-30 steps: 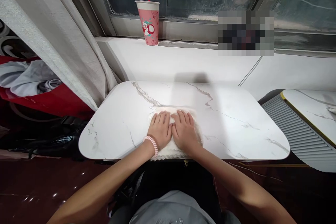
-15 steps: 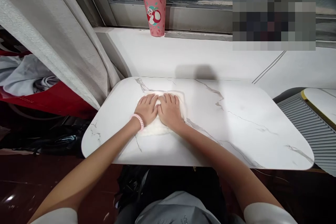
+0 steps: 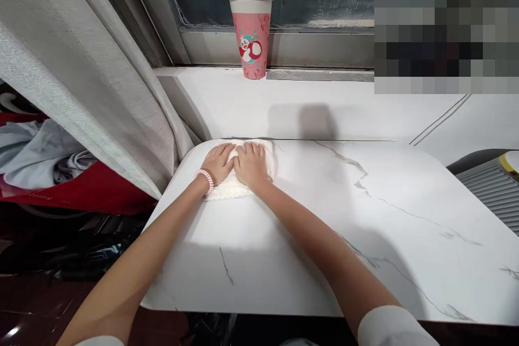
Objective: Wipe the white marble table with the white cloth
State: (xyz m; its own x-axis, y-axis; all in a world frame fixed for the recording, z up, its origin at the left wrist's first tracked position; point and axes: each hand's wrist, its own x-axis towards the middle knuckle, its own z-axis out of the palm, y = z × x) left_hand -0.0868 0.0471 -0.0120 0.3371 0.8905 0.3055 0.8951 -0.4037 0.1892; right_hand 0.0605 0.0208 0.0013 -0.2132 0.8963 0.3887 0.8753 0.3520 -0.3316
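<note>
A cream-white, fluffy cloth (image 3: 232, 190) lies flat at the back left of the white marble-patterned table (image 3: 316, 194), its far side at the table's back edge. My left hand (image 3: 219, 164), with a pink coil band at the wrist, rests palm down on the cloth's left part. Right beside it, my right hand (image 3: 250, 164) lies palm down on the cloth too, thumbs close together. The fingers of both hands are stretched out flat, pressing on the cloth, which shows around and between them.
A pink paper cup (image 3: 253, 38) with a red straw stands on the window ledge behind the table. A grey curtain (image 3: 101, 65) hangs at the left, near a red bag (image 3: 113, 189) with clothes. A grey ribbed object (image 3: 486, 189) stands at the right.
Both hands and the cloth have slid away from me and slightly left, up to the table's back edge. The camera view has shifted, so the table looks larger and the cup sits lower.
</note>
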